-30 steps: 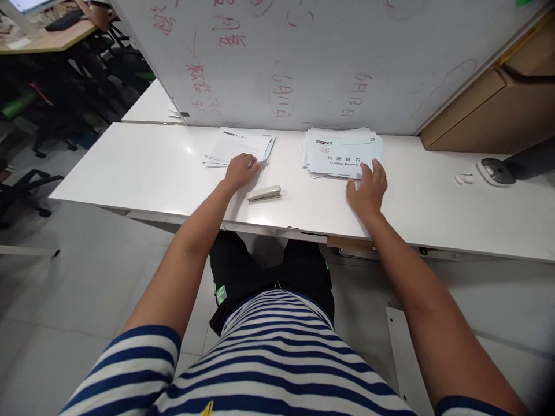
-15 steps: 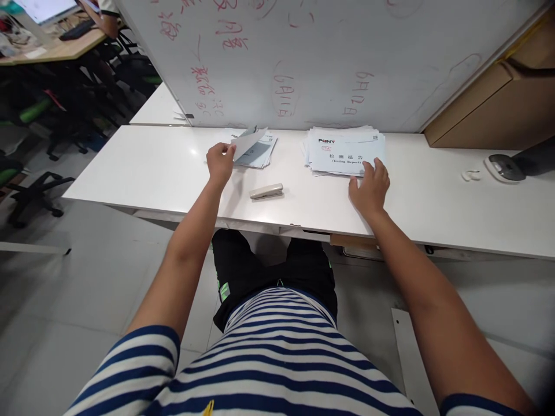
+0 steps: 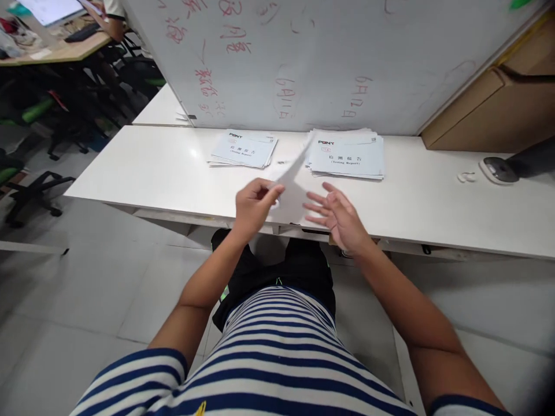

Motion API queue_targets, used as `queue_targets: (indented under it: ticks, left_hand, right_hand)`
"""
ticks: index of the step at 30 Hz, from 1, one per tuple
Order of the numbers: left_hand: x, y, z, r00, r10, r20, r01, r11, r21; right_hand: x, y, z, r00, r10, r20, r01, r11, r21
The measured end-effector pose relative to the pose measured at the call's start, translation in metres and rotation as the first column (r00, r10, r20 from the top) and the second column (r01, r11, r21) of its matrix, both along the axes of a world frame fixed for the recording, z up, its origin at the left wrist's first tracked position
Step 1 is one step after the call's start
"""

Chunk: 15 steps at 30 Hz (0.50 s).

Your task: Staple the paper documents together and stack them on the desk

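My left hand (image 3: 259,207) pinches the edge of some white paper (image 3: 292,171), which tilts up above the table between two stacks. Facing it, my right hand (image 3: 338,215) has its fingers spread and holds nothing. A smaller stack of printed reports (image 3: 246,150) lies at the back left, its top sheet headed "PONY" and "Testing Report". The thicker stack of reports (image 3: 347,156) lies to the right, with the same cover on top. The stapler is mostly hidden behind my left hand and the held paper.
The white table (image 3: 169,167) runs along a whiteboard (image 3: 329,63) with red writing. At the right are a cardboard box (image 3: 481,110), a dark-topped device (image 3: 498,169) and a small white item (image 3: 466,177). Another person's arm (image 3: 113,26) shows at a desk far left.
My left hand has lifted paper from the left stack and carried it right and nearer to me. My right hand has left the right stack and moved toward the paper, fingers spreading.
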<state>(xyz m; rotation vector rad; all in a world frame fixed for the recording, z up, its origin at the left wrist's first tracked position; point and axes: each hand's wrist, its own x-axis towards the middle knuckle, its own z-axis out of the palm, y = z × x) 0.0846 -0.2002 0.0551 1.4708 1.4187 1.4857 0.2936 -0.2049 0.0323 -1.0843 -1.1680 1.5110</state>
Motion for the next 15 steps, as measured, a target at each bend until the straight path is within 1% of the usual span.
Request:
queue_targets:
  ticks: [1,3,5,6,8,11,13,15]
  left_hand:
    - [0.009,-0.006,-0.004,0.996,-0.091,-0.002,0.09,0.995,-0.045]
    - [0.021,-0.01,-0.013,0.967,-0.253,0.022,0.254,0.958,-0.135]
    - [0.027,-0.008,-0.023,0.928,-0.364,0.074,0.372,0.907,-0.198]
    - [0.028,-0.006,-0.028,0.913,-0.395,0.101,0.408,0.887,-0.217]
    - [0.03,-0.003,-0.034,0.9,-0.41,0.15,0.435,0.868,-0.239]
    - [0.03,-0.001,-0.039,0.911,-0.368,0.184,0.407,0.873,-0.27]
    - [0.029,-0.002,-0.04,0.926,-0.338,0.17,0.374,0.883,-0.285]
    - [0.029,-0.004,-0.042,0.944,-0.306,0.124,0.329,0.901,-0.282]
  right_hand:
    - [-0.007,-0.009,0.005,0.994,0.026,-0.11,-0.036,0.996,-0.086]
    - [-0.013,-0.02,0.008,0.972,0.025,-0.232,-0.068,0.981,-0.18]
    - [-0.012,-0.024,0.003,0.964,-0.019,-0.267,-0.044,0.973,-0.226]
    - [-0.009,-0.026,0.0,0.962,-0.049,-0.27,-0.02,0.969,-0.247]
    - [-0.004,-0.028,-0.009,0.956,-0.097,-0.277,0.015,0.959,-0.284]
    - [0.001,-0.033,-0.022,0.944,-0.131,-0.304,0.029,0.947,-0.32]
    - [0.002,-0.036,-0.029,0.937,-0.154,-0.313,0.039,0.938,-0.345]
    - [0.003,-0.038,-0.034,0.936,-0.177,-0.303,0.055,0.928,-0.369]
